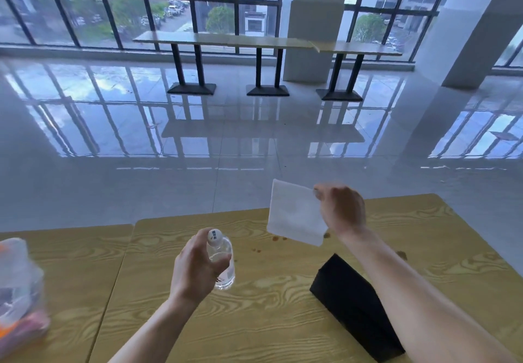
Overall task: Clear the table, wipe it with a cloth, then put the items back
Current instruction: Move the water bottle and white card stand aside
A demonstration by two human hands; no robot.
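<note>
Step in hand looks like clearing, overlapping with the start of wiping. The left hand [195, 266] grips a clear water bottle [225, 276] around its neck and shoulder, fingers curled round it just under the white cap. I can't tell whether its base sits on the bench [268, 320] or is just off it. The right hand [342, 210] pinches the white cloth [294, 215] by one top corner; it hangs in the air over the far edge of the bench, not touching the surface. Just below its lower edge are small brown stains [276, 238], with another spot further right. A black box [348, 300] lies on the bench under the right forearm, so the bench is not cleared yet. Next move, as I judge it: take the bottle off to the side, likely onto the adjoining bench [70, 263] on the left, then shift the black box too, then bring the cloth down flat on the stains. The cloth is held by a corner only, so it needs bunching or spreading under the palm before wiping. Containers: the bottle is capped and clear, with what looks like water inside, level not readable. A translucent plastic bag [19, 283] at the far left on the adjoining bench is blurred, with orange, dark and pinkish contents that can't be identified. No opening shows on the black box, contents unknown.
</note>
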